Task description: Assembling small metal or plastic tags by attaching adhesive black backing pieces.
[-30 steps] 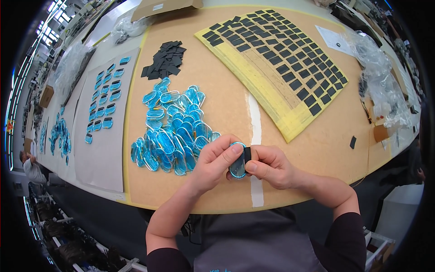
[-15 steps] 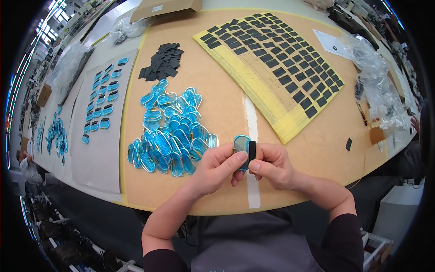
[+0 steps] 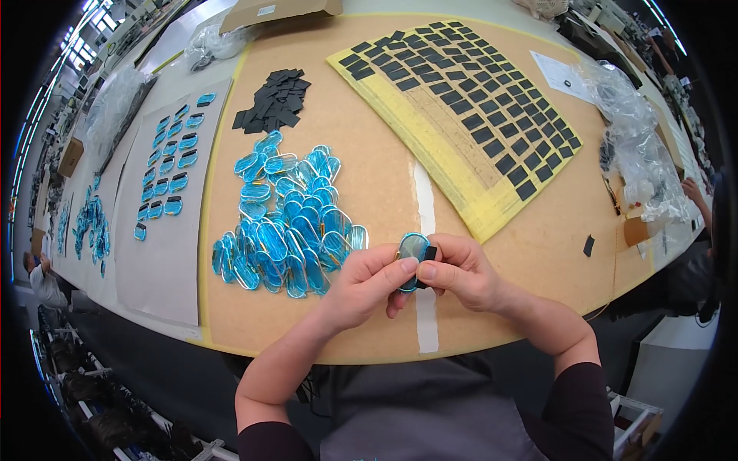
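Note:
My left hand point(image 3: 363, 283) and my right hand point(image 3: 458, 270) meet over the near edge of the brown table point(image 3: 369, 154). Together they hold one oval blue-rimmed piece point(image 3: 412, 250), tilted up. My right thumb and forefinger press a small black square pad point(image 3: 430, 253) against its right side. Just left of my hands lies a heap of the same blue oval pieces point(image 3: 288, 223). A pile of loose black pads point(image 3: 273, 100) sits beyond it. A yellow sheet point(image 3: 461, 115) covered with rows of black pads lies to the upper right.
A grey mat point(image 3: 165, 200) at left carries rows of blue oval pieces. Clear plastic bags point(image 3: 638, 146) lie at the right edge, near another person's hand point(image 3: 692, 190). A single black pad point(image 3: 588, 246) lies at right. A cardboard box point(image 3: 277, 9) sits at the far edge.
My hands lifted the blue piece slightly and turned it upright. The black pad moved onto its right side.

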The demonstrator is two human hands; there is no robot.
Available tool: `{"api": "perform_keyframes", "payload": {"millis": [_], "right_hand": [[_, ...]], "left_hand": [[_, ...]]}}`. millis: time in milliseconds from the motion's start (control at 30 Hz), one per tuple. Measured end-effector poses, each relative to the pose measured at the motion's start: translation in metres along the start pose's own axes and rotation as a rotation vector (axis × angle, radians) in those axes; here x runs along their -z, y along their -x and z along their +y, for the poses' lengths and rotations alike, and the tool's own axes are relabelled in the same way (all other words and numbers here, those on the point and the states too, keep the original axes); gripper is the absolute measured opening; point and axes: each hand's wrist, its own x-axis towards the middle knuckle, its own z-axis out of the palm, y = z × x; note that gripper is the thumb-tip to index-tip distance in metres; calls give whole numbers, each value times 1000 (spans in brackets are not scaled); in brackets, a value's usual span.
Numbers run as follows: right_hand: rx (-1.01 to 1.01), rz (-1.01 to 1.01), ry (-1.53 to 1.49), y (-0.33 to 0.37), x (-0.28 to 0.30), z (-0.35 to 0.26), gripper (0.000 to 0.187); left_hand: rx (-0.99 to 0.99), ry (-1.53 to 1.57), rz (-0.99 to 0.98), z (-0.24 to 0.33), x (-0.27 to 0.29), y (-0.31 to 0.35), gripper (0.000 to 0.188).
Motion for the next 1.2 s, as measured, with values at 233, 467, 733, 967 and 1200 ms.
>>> {"api": "perform_keyframes", "payload": {"millis": [233,467,733,967,1200], "right_hand": [[-12,13,7,2,5,7,20],[8,15,192,1,16,-2,26],[111,-3,85,9,3,5,35],[104,-50,61,13,3,4,31],[99,-96,84,11,-1,3,33]], "left_hand": [[-63,-88,-39,-4,4,4,25],[-91,-222,45,3,-4,0,20],[-165,-137,112,-8,-3,6,23],[-310,-295,104,-20,9,0,25],[-251,-217,71,-5,-2,9,19]]}}
